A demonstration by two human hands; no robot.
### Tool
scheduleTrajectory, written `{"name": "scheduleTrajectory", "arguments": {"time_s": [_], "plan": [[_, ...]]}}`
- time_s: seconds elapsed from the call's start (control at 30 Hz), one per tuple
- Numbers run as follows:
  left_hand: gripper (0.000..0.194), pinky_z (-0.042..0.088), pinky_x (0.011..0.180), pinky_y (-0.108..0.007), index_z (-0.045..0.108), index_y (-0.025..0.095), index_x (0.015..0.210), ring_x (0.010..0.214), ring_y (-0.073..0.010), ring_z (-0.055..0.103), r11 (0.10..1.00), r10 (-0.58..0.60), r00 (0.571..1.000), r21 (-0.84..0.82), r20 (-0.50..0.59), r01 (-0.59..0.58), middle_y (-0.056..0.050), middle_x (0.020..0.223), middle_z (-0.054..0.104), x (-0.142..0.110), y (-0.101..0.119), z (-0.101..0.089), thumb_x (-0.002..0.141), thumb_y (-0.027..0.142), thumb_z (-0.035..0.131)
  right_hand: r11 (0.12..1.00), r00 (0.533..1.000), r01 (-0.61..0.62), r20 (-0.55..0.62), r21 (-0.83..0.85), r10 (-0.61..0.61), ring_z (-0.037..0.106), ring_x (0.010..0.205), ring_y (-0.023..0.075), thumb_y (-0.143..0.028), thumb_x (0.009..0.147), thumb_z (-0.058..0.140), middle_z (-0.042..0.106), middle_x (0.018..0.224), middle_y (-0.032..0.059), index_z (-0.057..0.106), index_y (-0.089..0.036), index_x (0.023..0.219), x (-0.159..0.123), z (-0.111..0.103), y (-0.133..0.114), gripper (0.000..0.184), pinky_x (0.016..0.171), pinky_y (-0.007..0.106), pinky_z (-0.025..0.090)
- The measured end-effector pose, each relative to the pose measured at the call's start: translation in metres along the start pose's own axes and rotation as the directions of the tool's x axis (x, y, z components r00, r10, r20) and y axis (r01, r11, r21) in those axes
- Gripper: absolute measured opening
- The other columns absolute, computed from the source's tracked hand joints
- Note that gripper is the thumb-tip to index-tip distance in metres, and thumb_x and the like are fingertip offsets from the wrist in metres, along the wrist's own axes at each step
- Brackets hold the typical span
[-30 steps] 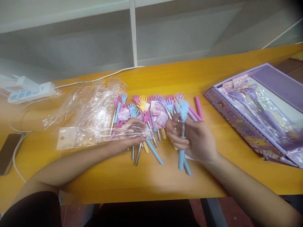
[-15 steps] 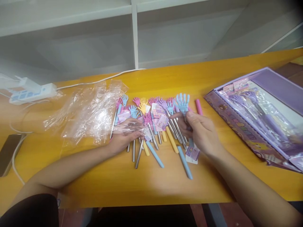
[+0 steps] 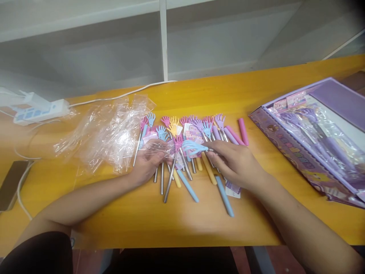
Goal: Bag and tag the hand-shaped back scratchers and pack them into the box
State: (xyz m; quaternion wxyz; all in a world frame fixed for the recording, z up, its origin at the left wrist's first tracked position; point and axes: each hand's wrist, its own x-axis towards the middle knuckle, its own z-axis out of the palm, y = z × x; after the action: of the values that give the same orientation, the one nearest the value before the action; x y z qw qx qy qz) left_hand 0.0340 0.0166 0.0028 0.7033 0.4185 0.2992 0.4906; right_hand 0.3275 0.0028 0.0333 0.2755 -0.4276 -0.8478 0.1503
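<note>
A light-blue back scratcher [image 3: 194,147] lies sideways above the bench [image 3: 137,224], its hand-shaped head pointing left; the right hand [image 3: 235,160] has its fingers closed around the shaft. Near that head, the left hand [image 3: 148,163] pinches a clear plastic bag [image 3: 169,148] between its fingers. Beneath both hands spread other back scratchers [image 3: 173,127], with loose clear bags [image 3: 122,133] to the left and a purple display box [image 3: 296,152] at right

a loose black sleeve [image 3: 40,249] ends near the left elbow, both forearms [image 3: 296,217] are bare down to the ungloved left hand [image 3: 146,164] and right hand [image 3: 238,160], and black cloth [image 3: 173,260] covers the lap.
</note>
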Motion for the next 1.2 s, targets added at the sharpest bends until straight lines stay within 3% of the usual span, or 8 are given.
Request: {"name": "scheduleTrajectory", "arguments": {"time_s": [0.2,0.43,0.73,0.9,1.07,1.2], "plan": [[0.032,0.067,0.075,-0.027,0.073,0.022,0.117,0.085,-0.0136,0.075,0.998,0.045,0.998,0.039,0.039,-0.047,-0.004,0.11,0.073,-0.001,-0.004,-0.005,0.09,0.034,0.087,0.993,0.999,-0.023,0.037,-0.113,0.027,0.062,0.069,0.0174,-0.028,0.11,0.041,0.068,0.082,0.0039,0.061,-0.02,0.09,0.002,0.002,-0.002,0.03,0.064,0.032,0.041],[0.035,0.067,0.087,-0.033,0.07,0.025,0.127,0.091,-0.0169,0.076,0.995,0.039,0.99,0.09,0.132,-0.051,-0.006,0.121,0.074,-0.005,-0.007,-0.013,0.095,0.032,0.082,0.982,1.0,0.019,-0.006,-0.188,-0.021,0.055,0.065,0.0162,-0.028,0.108,0.046,0.059,0.076,0.0014,0.058,-0.021,0.085,0.003,0.006,-0.003,0.027,0.059,0.031,0.032],[0.041,0.067,0.089,-0.033,0.07,0.027,0.13,0.107,-0.0226,0.078,0.977,0.008,0.992,0.21,0.122,-0.034,-0.007,0.126,0.075,-0.011,-0.009,-0.017,0.092,0.028,0.085,0.99,1.0,0.02,-0.001,-0.138,-0.02,0.061,0.071,0.0178,-0.026,0.106,0.051,0.064,0.083,0.0035,0.067,-0.019,0.096,0.002,0.01,-0.004,0.02,0.063,0.031,0.04],[0.039,0.066,0.098,-0.035,0.071,0.025,0.127,0.115,-0.0228,0.076,0.962,0.028,0.994,0.266,0.102,-0.054,-0.008,0.128,0.075,-0.01,-0.007,-0.014,0.091,0.028,0.086,1.0,0.999,-0.002,0.036,-0.023,0.003,0.068,0.082,0.0211,-0.025,0.107,0.051,0.068,0.095,0.0081,0.07,-0.015,0.109,0.0,0.013,-0.005,0.022,0.073,0.035,0.051],[0.04,0.066,0.098,-0.033,0.07,0.023,0.126,0.112,-0.0203,0.077,0.934,0.061,0.994,0.345,0.087,-0.088,-0.008,0.126,0.076,-0.009,-0.003,-0.011,0.089,0.027,0.086,1.0,0.998,-0.021,0.06,0.003,0.02,0.07,0.084,0.0226,-0.026,0.109,0.048,0.069,0.101,0.011,0.07,-0.014,0.119,0.001,0.016,-0.009,0.027,0.077,0.038,0.056],[0.044,0.064,0.105,-0.041,0.069,0.021,0.125,0.116,-0.024,0.076,0.889,0.059,0.997,0.452,0.05,-0.075,-0.009,0.126,0.077,-0.009,-0.003,-0.011,0.087,0.031,0.088,1.0,0.997,-0.017,0.076,-0.003,0.017,0.07,0.082,0.0221,-0.027,0.111,0.047,0.068,0.102,0.0116,0.07,-0.013,0.123,0.0,0.019,-0.011,0.029,0.073,0.037,0.057]]}}
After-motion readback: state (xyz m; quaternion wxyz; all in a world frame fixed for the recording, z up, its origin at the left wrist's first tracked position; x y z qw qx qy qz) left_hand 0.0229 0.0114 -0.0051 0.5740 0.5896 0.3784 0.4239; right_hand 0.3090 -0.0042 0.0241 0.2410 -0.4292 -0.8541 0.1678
